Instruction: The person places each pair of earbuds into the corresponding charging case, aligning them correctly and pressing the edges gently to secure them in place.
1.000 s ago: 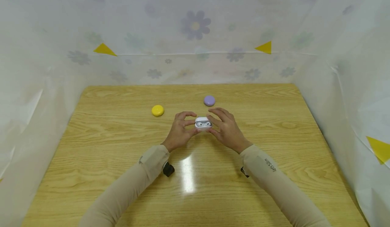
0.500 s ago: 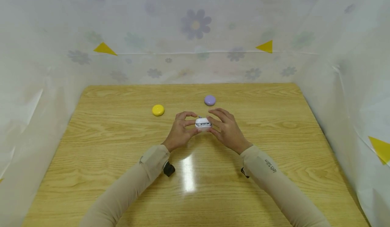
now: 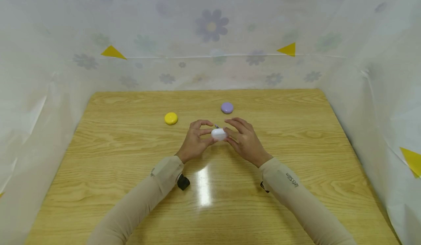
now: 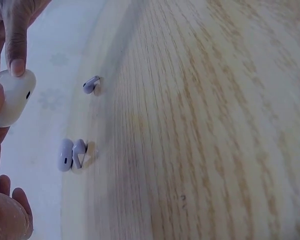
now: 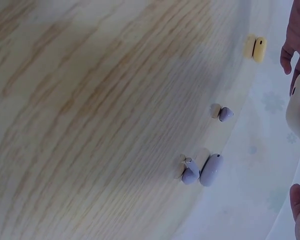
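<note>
A white wireless-earbud case (image 3: 219,134), lid closed, is held off the table between both hands. My left hand (image 3: 194,142) pinches its left end between thumb and fingers. At the right end, thumb and fingertips of my right hand (image 3: 244,142) grip it too, with other fingers spread behind. In the left wrist view the case (image 4: 14,97) shows a small dark port, and fingertips cover parts of it. Beyond the hands lies a closed purple earbud case (image 3: 227,107). One purple earbud (image 5: 226,114) rests apart from it; another purple earbud (image 5: 190,172) is beside it.
A yellow earbud case (image 3: 171,118) sits on the wooden table (image 3: 131,146), left of the purple one. White sheeting with pale flowers stands behind and at both sides. Yellow triangles (image 3: 113,52) are on the sheeting. Dark wrist cameras (image 3: 183,182) hang under the sleeves.
The white case was open with white earbuds showing inside; its lid has come down and now covers them. Both hands stay almost in place. A purple earbud has come into sight just behind the case.
</note>
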`<state>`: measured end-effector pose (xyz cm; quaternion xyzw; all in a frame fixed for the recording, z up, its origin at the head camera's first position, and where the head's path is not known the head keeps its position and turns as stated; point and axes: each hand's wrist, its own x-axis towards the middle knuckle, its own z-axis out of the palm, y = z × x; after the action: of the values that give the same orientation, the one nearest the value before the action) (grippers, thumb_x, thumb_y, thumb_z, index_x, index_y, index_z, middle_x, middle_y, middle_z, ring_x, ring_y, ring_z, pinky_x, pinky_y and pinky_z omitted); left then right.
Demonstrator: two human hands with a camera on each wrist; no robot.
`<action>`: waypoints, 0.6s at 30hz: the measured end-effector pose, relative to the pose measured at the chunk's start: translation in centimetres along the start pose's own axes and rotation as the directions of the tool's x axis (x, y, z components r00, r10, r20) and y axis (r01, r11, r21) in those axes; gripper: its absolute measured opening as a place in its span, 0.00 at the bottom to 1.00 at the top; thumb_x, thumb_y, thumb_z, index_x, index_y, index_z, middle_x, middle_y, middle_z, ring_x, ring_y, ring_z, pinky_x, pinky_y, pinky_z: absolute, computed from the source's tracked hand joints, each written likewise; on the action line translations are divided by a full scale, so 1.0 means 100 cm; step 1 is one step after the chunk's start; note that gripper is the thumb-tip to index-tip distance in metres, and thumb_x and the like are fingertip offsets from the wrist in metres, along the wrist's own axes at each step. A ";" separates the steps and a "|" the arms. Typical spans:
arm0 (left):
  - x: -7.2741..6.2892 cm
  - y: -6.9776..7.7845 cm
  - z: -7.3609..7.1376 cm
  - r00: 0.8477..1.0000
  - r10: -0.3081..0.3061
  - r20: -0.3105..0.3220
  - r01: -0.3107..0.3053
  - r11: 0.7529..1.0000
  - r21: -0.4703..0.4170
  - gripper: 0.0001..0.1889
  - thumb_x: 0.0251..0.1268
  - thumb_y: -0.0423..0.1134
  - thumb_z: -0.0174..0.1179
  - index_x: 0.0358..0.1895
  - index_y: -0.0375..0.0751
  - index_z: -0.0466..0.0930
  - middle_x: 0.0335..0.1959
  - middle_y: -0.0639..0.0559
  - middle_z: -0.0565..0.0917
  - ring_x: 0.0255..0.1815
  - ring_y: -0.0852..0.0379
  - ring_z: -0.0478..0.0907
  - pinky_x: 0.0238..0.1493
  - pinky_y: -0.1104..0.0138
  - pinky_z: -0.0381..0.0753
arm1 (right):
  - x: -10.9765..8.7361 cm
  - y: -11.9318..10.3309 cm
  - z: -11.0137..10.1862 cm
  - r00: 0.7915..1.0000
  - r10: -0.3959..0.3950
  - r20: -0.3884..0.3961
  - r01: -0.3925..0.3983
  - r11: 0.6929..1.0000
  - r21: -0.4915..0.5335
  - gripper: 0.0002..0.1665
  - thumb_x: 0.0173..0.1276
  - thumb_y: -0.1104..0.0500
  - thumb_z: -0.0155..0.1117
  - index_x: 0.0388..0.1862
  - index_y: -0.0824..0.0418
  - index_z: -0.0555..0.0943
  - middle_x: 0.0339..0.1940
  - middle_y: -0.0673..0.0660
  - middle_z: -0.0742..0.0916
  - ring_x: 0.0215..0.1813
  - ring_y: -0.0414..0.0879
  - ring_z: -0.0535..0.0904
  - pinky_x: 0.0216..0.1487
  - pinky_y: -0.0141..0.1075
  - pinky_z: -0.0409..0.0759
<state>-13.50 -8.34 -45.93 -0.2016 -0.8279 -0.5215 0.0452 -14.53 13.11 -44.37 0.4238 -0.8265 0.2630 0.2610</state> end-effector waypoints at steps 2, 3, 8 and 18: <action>0.000 0.000 0.000 1.000 -0.001 -0.004 0.001 1.000 -0.002 0.13 0.54 0.34 0.70 0.43 0.34 0.86 0.54 0.47 0.74 0.61 0.47 0.61 0.63 0.45 0.59 | 0.000 0.000 0.001 1.000 0.002 0.001 -0.002 1.000 0.003 0.23 0.47 0.65 0.78 0.45 0.68 0.84 0.55 0.65 0.81 0.58 0.64 0.73 0.56 0.56 0.71; 0.000 0.000 0.000 1.000 -0.002 -0.006 0.002 1.000 -0.003 0.13 0.54 0.33 0.70 0.43 0.34 0.86 0.53 0.47 0.74 0.61 0.47 0.61 0.62 0.45 0.59 | -0.001 0.000 0.001 1.000 0.004 0.002 -0.004 1.000 0.004 0.23 0.47 0.65 0.78 0.45 0.69 0.84 0.55 0.65 0.81 0.57 0.64 0.74 0.56 0.56 0.71; 0.000 0.002 0.002 1.000 -0.029 -0.007 0.029 1.000 0.008 0.13 0.54 0.33 0.70 0.44 0.34 0.86 0.53 0.48 0.74 0.61 0.47 0.61 0.63 0.47 0.58 | -0.002 -0.001 -0.001 0.999 0.025 0.022 -0.025 1.000 -0.003 0.23 0.49 0.64 0.78 0.46 0.69 0.84 0.56 0.66 0.80 0.59 0.63 0.73 0.56 0.56 0.71; 0.015 0.001 -0.011 0.941 -0.336 -0.036 0.332 0.940 -0.085 0.23 0.60 0.37 0.67 0.55 0.31 0.72 0.56 0.39 0.76 0.68 0.47 0.55 0.57 0.55 0.71 | -0.007 0.004 -0.008 0.997 0.074 0.028 -0.074 0.997 -0.001 0.30 0.53 0.63 0.75 0.54 0.74 0.77 0.57 0.69 0.77 0.59 0.63 0.71 0.57 0.56 0.70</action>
<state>-15.03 -8.81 -44.94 -0.0469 -0.8278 -0.5581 -0.0311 -14.36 14.21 -44.28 0.3964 -0.8453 0.2664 0.2394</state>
